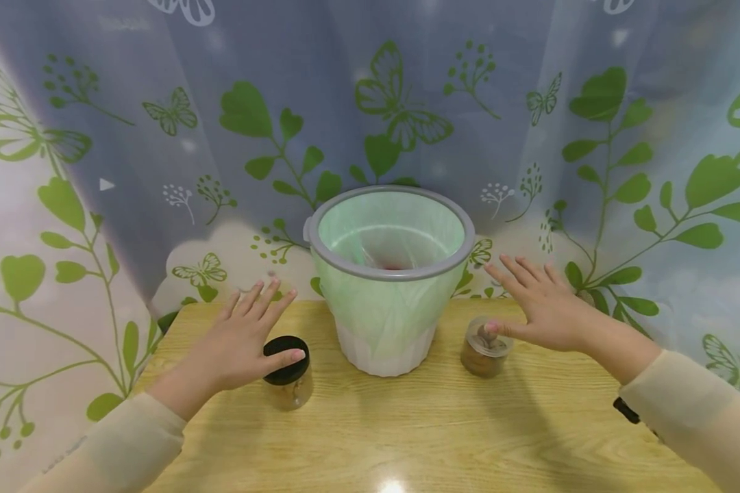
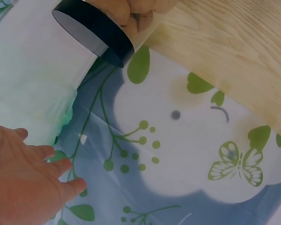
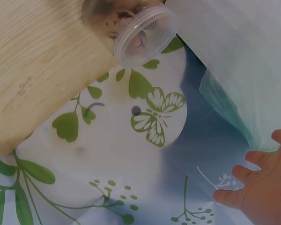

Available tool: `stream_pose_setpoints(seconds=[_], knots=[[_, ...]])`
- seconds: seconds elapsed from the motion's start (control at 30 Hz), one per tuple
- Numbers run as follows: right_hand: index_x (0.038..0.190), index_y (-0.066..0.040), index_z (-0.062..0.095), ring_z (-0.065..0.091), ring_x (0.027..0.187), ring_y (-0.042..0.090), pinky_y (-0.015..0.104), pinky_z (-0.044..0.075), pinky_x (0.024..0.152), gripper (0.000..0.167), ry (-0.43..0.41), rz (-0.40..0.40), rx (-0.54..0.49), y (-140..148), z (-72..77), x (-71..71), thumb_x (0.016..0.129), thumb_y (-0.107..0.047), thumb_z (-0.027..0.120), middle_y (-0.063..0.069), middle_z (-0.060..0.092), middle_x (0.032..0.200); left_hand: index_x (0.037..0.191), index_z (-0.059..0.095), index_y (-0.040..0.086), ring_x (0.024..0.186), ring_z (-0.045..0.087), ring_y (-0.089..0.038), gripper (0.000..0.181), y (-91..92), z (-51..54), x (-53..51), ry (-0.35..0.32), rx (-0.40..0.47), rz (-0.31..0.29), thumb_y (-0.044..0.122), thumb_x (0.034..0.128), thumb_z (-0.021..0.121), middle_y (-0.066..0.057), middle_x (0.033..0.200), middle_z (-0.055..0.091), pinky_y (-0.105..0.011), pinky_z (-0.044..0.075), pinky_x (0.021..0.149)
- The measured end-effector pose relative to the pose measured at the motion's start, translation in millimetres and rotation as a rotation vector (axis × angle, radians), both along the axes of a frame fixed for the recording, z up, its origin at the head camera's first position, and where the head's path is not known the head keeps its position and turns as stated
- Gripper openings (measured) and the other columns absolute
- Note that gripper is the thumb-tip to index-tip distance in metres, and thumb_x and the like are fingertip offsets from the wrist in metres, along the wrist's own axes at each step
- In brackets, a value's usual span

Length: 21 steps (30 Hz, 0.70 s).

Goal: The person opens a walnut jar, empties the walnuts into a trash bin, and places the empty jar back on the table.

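Head view: a wooden table against butterfly-printed cloth bears a bin at its back edge, a black-lidded jar nearer the left edge, a clear-lidded jar nearer the right. Left wrist: the left hand, fingers spread, grips nothing. Right wrist: the right hand likewise.

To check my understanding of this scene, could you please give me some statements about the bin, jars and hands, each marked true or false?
1. The bin stands between the black-lidded jar and the clear-lidded jar. True.
2. The left hand and right hand have straight fingers. True.
3. The right hand grips a jar. False: it holds nothing.
4. The bin's rim is black. False: the rim is grey.
5. Both jars stand on the table. True.
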State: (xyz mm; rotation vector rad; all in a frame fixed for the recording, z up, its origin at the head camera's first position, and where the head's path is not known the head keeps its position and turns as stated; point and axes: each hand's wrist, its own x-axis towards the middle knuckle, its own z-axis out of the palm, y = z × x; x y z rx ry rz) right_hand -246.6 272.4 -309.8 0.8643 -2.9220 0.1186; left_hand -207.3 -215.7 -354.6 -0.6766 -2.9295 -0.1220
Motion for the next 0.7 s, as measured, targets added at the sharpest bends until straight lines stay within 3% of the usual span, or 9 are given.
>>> stream_pose_setpoints(seconds=[0.37,0.7], knots=[[0.163,-0.026,0.006,0.006,0.149,0.048,0.072,0.004,0.112,0.094,-0.054,0.009,-0.054,-1.3,-9.5,3.5,0.094,-0.061,0.059,0.020,0.006,0.166,0.163,0.012,0.023,0.153,0.001,-0.036,0.094,4.1,-9.8,7.1,0.009,0.047,-0.019,0.075,0.0919,0.045,-0.009,0.168,0.001,-0.062,0.002,0.118],[0.163,-0.019,0.011,0.010,0.148,0.050,0.069,0.007,0.114,0.093,-0.059,0.040,-0.104,-0.5,-19.7,4.0,0.094,-0.057,0.062,0.024,0.010,0.164,0.163,0.014,0.024,0.153,0.007,-0.036,0.092,3.9,-18.2,8.7,0.014,0.104,-0.038,0.072,0.0926,0.049,-0.011,0.168,0.007,-0.062,0.007,0.118]])
